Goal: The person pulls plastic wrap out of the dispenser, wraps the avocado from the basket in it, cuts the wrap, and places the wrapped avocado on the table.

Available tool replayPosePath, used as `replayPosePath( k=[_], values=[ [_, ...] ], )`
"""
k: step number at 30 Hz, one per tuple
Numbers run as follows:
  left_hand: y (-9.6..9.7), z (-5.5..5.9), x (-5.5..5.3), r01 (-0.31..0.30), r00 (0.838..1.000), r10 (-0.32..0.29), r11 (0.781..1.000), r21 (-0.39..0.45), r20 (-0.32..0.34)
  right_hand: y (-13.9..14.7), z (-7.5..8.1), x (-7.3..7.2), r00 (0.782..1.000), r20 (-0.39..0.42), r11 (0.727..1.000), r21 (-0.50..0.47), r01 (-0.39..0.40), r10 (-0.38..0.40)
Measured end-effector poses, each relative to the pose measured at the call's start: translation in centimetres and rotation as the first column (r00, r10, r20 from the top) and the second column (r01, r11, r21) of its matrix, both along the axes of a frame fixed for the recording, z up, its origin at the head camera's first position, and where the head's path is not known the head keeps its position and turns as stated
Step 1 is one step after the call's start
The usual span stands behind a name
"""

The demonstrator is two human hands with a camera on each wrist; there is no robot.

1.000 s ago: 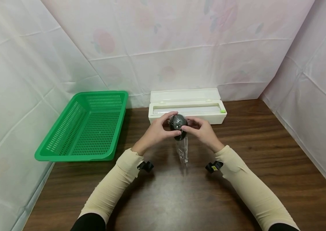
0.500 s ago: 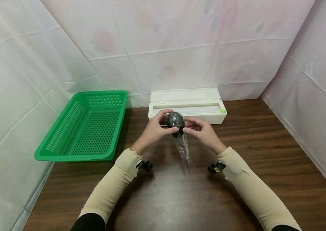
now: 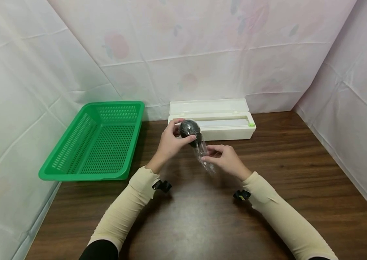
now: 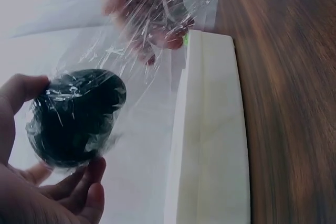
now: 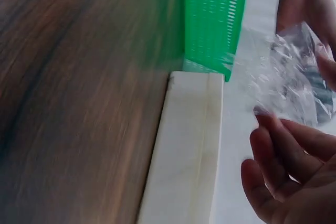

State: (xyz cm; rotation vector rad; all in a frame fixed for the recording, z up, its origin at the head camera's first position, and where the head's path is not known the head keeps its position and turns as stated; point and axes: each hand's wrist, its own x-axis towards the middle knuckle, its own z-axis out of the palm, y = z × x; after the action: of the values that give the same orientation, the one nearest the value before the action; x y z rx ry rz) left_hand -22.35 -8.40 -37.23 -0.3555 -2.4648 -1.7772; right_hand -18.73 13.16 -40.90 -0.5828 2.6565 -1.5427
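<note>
A dark, egg-shaped avocado-like thing [image 3: 189,128] is wrapped in clear cling film, shiny and wrinkled over its surface. My left hand [image 3: 168,144] grips it from the left, thumb on the near side and fingers round the back, above the table. From its lower end a loose, crumpled tail of cling film [image 3: 200,151] runs down to the right. The thumb and fingers of my right hand [image 3: 228,160] pinch at this tail. In the left wrist view the right hand's fingers show through the spread film [image 4: 152,6].
A white cling film box [image 3: 227,134] stands behind the hands with its lid [image 3: 209,105] up and a pale roll inside. To the left sits a green plastic basket [image 3: 86,177]. Pale cloth walls [image 3: 183,54] enclose the brown wooden table [image 3: 300,173].
My left hand has moved left and up a little with the wrapped thing, which has tilted. My right hand has left the wrapped thing and come down along the film tail.
</note>
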Motion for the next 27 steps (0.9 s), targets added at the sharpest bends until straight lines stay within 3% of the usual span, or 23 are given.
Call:
replayPosePath(
  k=[4, 10, 16, 20, 22, 24, 25, 27],
  values=[
    [0.0, 0.2, 0.0, -0.014, 0.999, 0.011, 0.998, 0.057, 0.041, -0.6, -0.2, 0.2, 0.996, -0.086, 0.995, 0.100, -0.010, 0.018],
    [0.1, 0.7, 0.2, -0.021, 0.997, 0.014, 0.995, 0.095, 0.079, -0.3, -0.3, 0.2, 0.995, -0.100, 0.995, 0.101, -0.008, 0.019],
    [0.2, 0.9, 0.1, -0.008, 0.988, -0.014, 0.990, 0.140, 0.152, 0.7, -0.4, 0.0, 0.998, 0.006, 0.998, 0.004, -0.057, 0.057],
    [0.2, 1.0, 0.1, -0.027, 0.989, 0.006, 0.989, 0.144, 0.149, 1.2, -0.4, 0.0, 0.997, 0.046, 0.998, -0.037, -0.053, 0.054],
    [0.2, 1.1, 0.1, -0.054, 0.990, 0.036, 0.990, 0.132, 0.138, 1.3, -0.3, 0.1, 1.000, -0.017, 1.000, -0.027, -0.010, 0.009],
    [0.2, 1.0, 0.1, -0.088, 0.989, 0.074, 0.990, 0.109, 0.126, 1.2, 0.0, 0.3, 0.989, -0.143, 0.999, 0.012, 0.049, -0.047],
    [0.3, 1.0, 0.0, -0.104, 0.988, 0.091, 0.990, 0.099, 0.122, 1.0, 0.1, 0.4, 0.973, -0.221, 0.996, 0.043, 0.083, -0.072],
    [0.3, 0.9, 0.0, -0.135, 0.985, 0.125, 0.987, 0.083, 0.118, 0.5, 0.4, 0.5, 0.914, -0.394, 0.980, 0.129, 0.153, -0.091]
  ],
)
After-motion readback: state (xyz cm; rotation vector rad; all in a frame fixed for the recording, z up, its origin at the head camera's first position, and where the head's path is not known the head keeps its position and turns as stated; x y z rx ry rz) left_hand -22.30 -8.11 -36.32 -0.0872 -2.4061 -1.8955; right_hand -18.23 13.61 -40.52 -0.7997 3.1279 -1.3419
